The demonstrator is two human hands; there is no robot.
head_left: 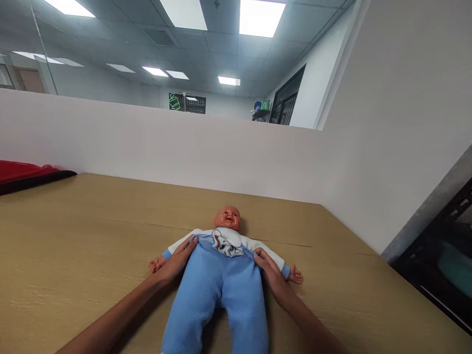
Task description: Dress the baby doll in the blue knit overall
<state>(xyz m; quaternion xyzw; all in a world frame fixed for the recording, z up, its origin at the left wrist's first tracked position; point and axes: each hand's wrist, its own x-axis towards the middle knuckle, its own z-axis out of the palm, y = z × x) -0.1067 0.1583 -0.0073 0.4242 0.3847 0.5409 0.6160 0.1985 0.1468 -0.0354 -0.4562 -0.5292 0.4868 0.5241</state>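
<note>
A baby doll (227, 218) lies on its back on the wooden table, head away from me and arms spread to both sides. It wears a white top (263, 249) with blue cuffs and a cartoon face on the chest. Light blue pants (221, 280) cover its legs and belly. My left hand (181, 254) grips the pants' waistband at the left hip, fingers closed on the cloth. At the opposite hip, my right hand (268, 268) pinches the waistband. Between the hands the waistband dips slightly below the printed face. The doll's feet are out of view.
The tan table (110, 236) has a thin seam across it and meets a white wall (184, 152) at the back. A red object with a black edge (33, 174) is at the far left. On the right, past the table edge, stands a dark rack (442, 265).
</note>
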